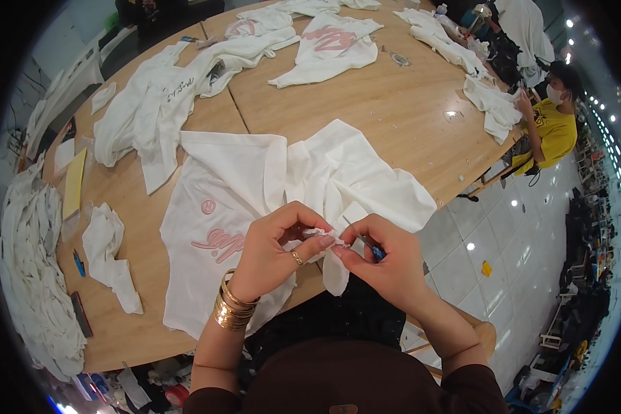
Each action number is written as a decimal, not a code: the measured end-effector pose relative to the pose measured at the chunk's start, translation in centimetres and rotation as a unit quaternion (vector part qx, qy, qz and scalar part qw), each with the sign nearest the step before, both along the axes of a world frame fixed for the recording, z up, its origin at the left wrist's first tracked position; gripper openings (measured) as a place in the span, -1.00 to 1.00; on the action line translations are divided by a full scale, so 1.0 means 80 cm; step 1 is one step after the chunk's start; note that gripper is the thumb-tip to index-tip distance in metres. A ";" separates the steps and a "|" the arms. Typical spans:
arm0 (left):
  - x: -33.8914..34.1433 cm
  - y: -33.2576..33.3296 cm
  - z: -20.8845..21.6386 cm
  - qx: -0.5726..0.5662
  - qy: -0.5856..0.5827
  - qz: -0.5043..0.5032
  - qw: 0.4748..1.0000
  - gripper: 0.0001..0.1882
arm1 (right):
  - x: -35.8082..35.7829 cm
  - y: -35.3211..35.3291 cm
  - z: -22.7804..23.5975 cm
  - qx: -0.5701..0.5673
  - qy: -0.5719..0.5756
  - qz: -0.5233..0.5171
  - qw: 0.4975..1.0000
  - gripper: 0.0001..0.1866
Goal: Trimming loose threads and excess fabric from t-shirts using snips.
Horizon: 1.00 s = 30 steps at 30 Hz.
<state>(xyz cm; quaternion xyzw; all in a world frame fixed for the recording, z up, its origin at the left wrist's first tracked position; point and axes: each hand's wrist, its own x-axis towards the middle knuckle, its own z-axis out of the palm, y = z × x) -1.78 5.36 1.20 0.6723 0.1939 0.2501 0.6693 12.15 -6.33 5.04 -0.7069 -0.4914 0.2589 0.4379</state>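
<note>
A white garment [366, 169] lies spread on the table in front of me, with pink lettering and a small round pink emblem on its left part. My left hand [276, 243] is closed, pinching a bunched edge of this garment between thumb and fingers. Close beside it, my right hand [388, 259] is also closed, its thumb and forefinger at the same bunched edge. Tucked in the right hand is a small tool with a blue handle [377, 252]; a thin metal tip sticks out above the forefinger. Its exact kind is hidden by the fingers.
More white garments [338, 45] lie across the wooden table [290, 110]. A white heap [38, 276] hangs at the left edge, near a yellow sheet [74, 183] and blue snips [79, 263]. At the right, a person in a yellow shirt [557, 131] handles white cloth.
</note>
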 end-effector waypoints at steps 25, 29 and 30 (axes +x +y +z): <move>0.005 0.009 0.010 -0.169 0.017 -0.075 0.983 -0.87 | 0.020 0.009 -0.002 -0.061 0.208 0.010 0.976 -0.82; 0.007 0.010 0.009 -0.174 0.017 -0.069 0.982 -0.88 | 0.019 0.009 -0.003 -0.060 0.202 -0.004 0.978 -0.81; 0.008 0.010 0.009 -0.178 0.021 -0.069 0.981 -0.88 | 0.020 0.009 -0.005 -0.060 0.201 -0.003 0.978 -0.81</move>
